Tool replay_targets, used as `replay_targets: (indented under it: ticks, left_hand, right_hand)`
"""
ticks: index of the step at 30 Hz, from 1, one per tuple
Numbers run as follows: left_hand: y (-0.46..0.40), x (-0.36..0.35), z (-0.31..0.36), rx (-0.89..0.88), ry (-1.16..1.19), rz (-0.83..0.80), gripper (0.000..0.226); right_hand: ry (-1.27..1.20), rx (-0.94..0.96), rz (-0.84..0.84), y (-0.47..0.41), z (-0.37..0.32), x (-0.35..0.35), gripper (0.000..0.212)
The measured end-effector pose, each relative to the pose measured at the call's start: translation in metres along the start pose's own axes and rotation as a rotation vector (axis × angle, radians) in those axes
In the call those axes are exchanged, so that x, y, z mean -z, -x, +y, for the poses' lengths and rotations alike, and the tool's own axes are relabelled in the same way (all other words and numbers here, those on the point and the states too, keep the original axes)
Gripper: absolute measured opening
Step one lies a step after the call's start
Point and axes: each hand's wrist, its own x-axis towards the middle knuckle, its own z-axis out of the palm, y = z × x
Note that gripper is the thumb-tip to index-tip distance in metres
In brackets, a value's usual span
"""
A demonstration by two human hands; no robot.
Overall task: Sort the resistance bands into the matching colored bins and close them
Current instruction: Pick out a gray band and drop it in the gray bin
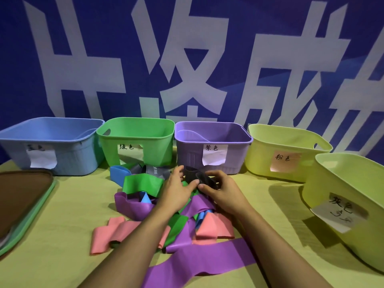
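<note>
- Plainly, in the head view, both hands meet over the far side of the pile of resistance bands (pixel 166 206) in the middle of the frame, and between them sits a dark grey band (pixel 199 177).
- The left hand (pixel 176 188) lies with its fingers fairly straight, thumb reaching toward the dark grey band and touching its near edge; I judge it steadies the band and does not grip it.
- The right hand (pixel 220 190) has thumb and fingers curled onto the right end of that band, pinching it.
- To do this step well, I would gather the whole loop into the right hand before lifting, so no trailing end drags the green band (pixel 141 183) or the purple band (pixel 133 204) along.
- The left hand could press the pile down while the band comes free.
- By its label, the matching bin is likely the grey-labelled bin (pixel 349 206) at the right edge of the frame, well apart from the hands; it is yellow-green itself, so the label, not the wall colour, should guide the drop.
- The blue bin (pixel 52 146), green bin (pixel 137 140), purple bin (pixel 212 146) and pink-labelled bin (pixel 284 154) stand in a row behind the pile.
- Pink bands (pixel 110 233) and another long purple strip lie nearer the camera, under the forearms.
- A stack of lids (pixel 22 202) rests on the worktop (pixel 62 256) at the left edge; all bins stand uncovered.
</note>
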Motion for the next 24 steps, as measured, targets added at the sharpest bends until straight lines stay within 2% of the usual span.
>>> replay_targets:
  ticks: [4, 8, 11, 13, 16, 17, 19, 24]
  left_hand:
    - [0.000, 0.002, 0.002, 0.019, 0.030, 0.009, 0.085]
    - [-0.002, 0.007, 0.008, 0.089, 0.280, -0.029, 0.104]
    - [-0.003, 0.011, 0.013, 0.128, 0.372, -0.029, 0.110]
    - [-0.001, 0.016, 0.022, 0.168, 0.572, -0.054, 0.088]
    - [0.003, 0.019, 0.036, 0.231, 0.908, -0.064, 0.032]
    - [0.004, 0.021, 0.040, 0.242, 0.977, -0.067, 0.025]
    - [0.005, 0.026, 0.043, 0.272, 1.082, -0.091, 0.023]
    - [0.001, 0.037, 0.050, 0.287, 1.248, -0.120, 0.035]
  right_hand:
    - [-0.169, 0.064, 0.018, -0.001, 0.001, 0.000, 0.025]
    - [-0.437, 0.043, 0.071, 0.001, -0.007, 0.001, 0.031]
    - [-0.652, 0.020, 0.084, 0.000, -0.010, 0.005, 0.028]
    - [-0.760, 0.022, 0.053, 0.000, -0.013, 0.008, 0.030]
    - [-0.883, 0.023, -0.031, 0.003, -0.018, 0.010, 0.034]
    - [-0.923, 0.023, -0.065, 0.004, -0.020, 0.009, 0.035]
    - [-0.963, 0.025, -0.121, 0.006, -0.022, 0.007, 0.039]
    - [-0.946, 0.025, -0.228, 0.011, -0.028, 0.011, 0.054]
